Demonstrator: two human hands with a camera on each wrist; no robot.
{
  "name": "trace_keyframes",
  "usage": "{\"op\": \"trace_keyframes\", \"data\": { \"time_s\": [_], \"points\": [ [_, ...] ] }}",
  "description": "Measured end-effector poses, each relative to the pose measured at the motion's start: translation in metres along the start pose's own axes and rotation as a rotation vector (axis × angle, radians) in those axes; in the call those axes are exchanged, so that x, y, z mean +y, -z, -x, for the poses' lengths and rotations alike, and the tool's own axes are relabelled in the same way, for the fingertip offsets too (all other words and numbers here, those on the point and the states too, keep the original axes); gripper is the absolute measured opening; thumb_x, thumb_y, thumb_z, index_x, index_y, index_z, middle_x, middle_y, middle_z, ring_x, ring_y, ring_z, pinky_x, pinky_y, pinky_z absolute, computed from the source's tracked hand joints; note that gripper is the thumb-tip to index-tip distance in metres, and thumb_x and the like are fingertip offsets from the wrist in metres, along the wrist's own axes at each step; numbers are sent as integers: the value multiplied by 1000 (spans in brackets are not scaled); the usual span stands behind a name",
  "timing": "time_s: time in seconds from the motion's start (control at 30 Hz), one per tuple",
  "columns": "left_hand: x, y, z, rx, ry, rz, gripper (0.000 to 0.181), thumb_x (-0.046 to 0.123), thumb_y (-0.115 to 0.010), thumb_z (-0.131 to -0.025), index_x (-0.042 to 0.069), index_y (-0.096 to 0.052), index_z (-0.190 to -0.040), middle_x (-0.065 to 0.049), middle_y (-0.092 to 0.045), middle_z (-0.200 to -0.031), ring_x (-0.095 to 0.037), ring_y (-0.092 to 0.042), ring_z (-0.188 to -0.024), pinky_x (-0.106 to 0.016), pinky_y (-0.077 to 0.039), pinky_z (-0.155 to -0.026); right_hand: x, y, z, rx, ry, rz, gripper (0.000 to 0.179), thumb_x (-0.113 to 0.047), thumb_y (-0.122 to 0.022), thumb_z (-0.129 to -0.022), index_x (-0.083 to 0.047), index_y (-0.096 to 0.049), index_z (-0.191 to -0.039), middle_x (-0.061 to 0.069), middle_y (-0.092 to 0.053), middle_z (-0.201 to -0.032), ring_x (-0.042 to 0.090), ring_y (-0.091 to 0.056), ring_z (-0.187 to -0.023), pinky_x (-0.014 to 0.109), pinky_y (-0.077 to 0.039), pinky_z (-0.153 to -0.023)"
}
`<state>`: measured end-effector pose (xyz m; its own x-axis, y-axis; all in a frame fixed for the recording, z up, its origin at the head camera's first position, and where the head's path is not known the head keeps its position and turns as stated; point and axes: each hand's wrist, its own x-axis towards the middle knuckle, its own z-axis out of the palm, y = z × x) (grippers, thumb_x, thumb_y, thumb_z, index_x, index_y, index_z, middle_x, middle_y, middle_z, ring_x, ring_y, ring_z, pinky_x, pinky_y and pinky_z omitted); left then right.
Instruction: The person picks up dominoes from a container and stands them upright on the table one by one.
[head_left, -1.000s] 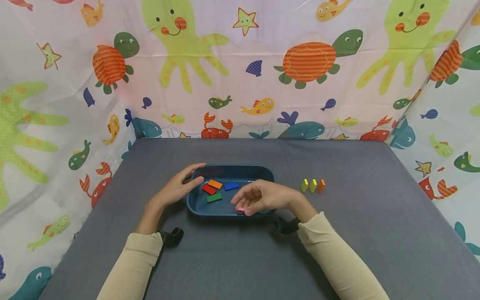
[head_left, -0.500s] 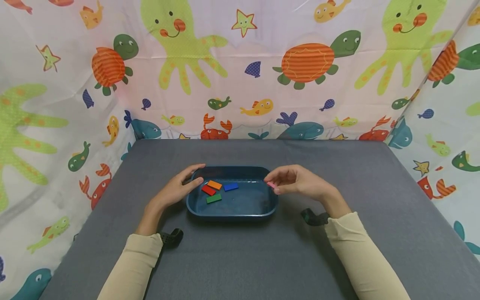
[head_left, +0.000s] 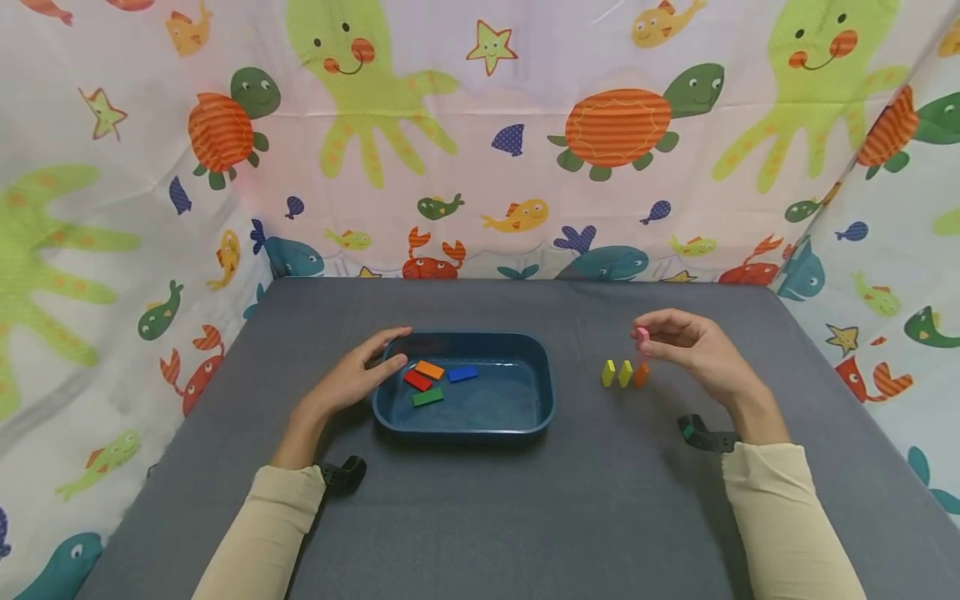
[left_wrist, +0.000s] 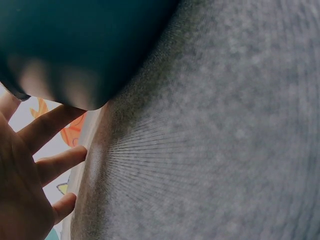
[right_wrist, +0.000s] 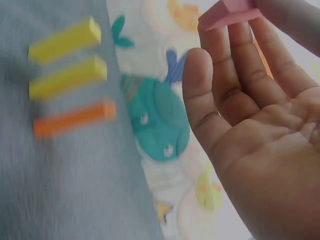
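My right hand [head_left: 697, 350] pinches a small pink domino block [head_left: 642, 334] between thumb and fingertips, above an orange block [head_left: 641, 375] that stands on end. Two yellow blocks [head_left: 626, 374] stand upright to its left, in one row. In the right wrist view the pink block [right_wrist: 230, 12] shows at the top edge, with the fingers bent toward it. My left hand [head_left: 352, 375] rests at the left end of a dark blue tray [head_left: 465, 434], thumb over the rim. Its fingers [left_wrist: 62, 165] look straight and spread in the left wrist view.
Inside the tray lie a red block [head_left: 417, 380], an orange block [head_left: 430, 369], a green block [head_left: 428, 397] and a blue block [head_left: 462, 373]. A grey cloth covers the table [head_left: 480, 525]. A sea-animal curtain [head_left: 480, 167] borders the back and sides.
My right hand has lifted the pink block out of the tray and carried it rightward, to over the standing orange block. My left hand and the tray have stayed in place.
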<state>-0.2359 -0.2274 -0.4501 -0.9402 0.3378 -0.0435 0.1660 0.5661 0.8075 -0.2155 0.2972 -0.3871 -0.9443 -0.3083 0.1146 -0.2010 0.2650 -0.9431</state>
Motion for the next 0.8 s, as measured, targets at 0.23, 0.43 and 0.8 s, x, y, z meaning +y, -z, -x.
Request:
{"op": "trace_keyframes", "data": {
  "time_s": [0.23,0.43,0.8],
  "points": [
    [-2,-1,0,2,0,-3,54,48,-57,-102,42,-39,-153,-4,-30,-167,-45,-27,-153,-72,-28,-117,28,22,9,95,-71,60,37,-14,-71,-96,-3,-64,-131,-17,-74,-110,3,-72,-102,17,-57,-86],
    [-1,-1,1,2,8,1,54,47,-57,-102,42,-39,-153,-4,-30,-167,-44,-26,-154,-71,-27,-117,51,32,15,103,-136,94,43,-17,-73,-95,1,-61,-132,-15,-74,-109,4,-72,-96,18,-58,-84],
    [1,-1,-1,0,18,16,57,40,-57,-104,34,-37,-157,-8,-27,-168,-46,-23,-154,-72,-24,-118,77,33,15,-30,-161,117,42,-13,-76,-92,5,-61,-127,-10,-74,-108,5,-70,-98,18,-57,-83]
  ]
}}
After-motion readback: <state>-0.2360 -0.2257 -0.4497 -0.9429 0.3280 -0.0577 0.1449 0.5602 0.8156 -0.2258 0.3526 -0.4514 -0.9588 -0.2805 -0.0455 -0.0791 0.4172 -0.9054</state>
